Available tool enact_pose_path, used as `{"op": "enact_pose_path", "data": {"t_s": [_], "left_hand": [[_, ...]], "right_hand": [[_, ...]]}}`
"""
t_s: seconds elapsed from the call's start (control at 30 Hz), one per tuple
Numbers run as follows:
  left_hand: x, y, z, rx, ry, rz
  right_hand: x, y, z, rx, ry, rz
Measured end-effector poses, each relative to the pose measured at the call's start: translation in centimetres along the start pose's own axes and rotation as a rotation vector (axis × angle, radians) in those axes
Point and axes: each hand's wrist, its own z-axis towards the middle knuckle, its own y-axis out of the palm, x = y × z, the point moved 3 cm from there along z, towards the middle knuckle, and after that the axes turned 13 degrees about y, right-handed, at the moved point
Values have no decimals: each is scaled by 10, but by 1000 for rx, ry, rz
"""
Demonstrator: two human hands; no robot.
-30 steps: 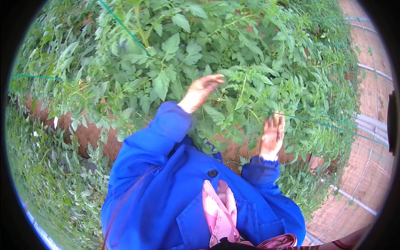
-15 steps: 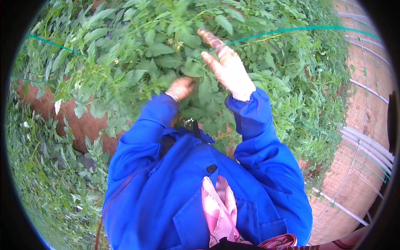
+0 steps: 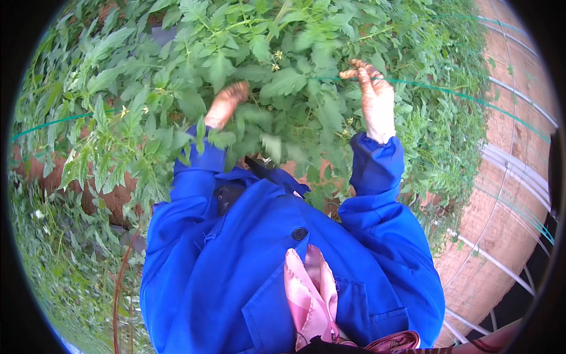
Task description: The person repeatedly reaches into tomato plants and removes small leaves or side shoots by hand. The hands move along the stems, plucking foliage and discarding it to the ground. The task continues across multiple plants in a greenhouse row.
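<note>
Leafy tomato plants (image 3: 283, 82) with small yellow flowers (image 3: 276, 60) stand in front of me. A green twine (image 3: 448, 91) runs across the foliage from the right. My right hand (image 3: 375, 100), its fingertips darkly stained, is closed on this twine at the right of the flowers. My left hand (image 3: 227, 105) is among the leaves left of the middle. It is smeared by motion and its fingertips are partly lost against the foliage, so I cannot see whether it holds anything. Leaves overlap the left cuff. Both sleeves are blue.
Another stretch of green twine (image 3: 56, 127) crosses the plants at the left. Reddish soil (image 3: 100, 197) shows between the rows. White pipes (image 3: 519, 171) and thin wires cross a tan surface (image 3: 471, 277) at the right. A reddish cord (image 3: 121, 283) hangs at the lower left.
My right hand has moved right and slightly down, going from spread fingers to closed on the twine. My left hand has moved left and up. The twine at the right has dropped lower.
</note>
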Motion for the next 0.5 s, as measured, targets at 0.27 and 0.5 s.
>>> {"op": "enact_pose_path", "data": {"t_s": [0.27, 0.5], "left_hand": [[34, 24, 128, 17, 191, 72], [13, 90, 93, -360, 171, 312]], "right_hand": [[-15, 30, -75, -176, -53, -296], [-33, 73, -86, -307, -570, -691]]}}
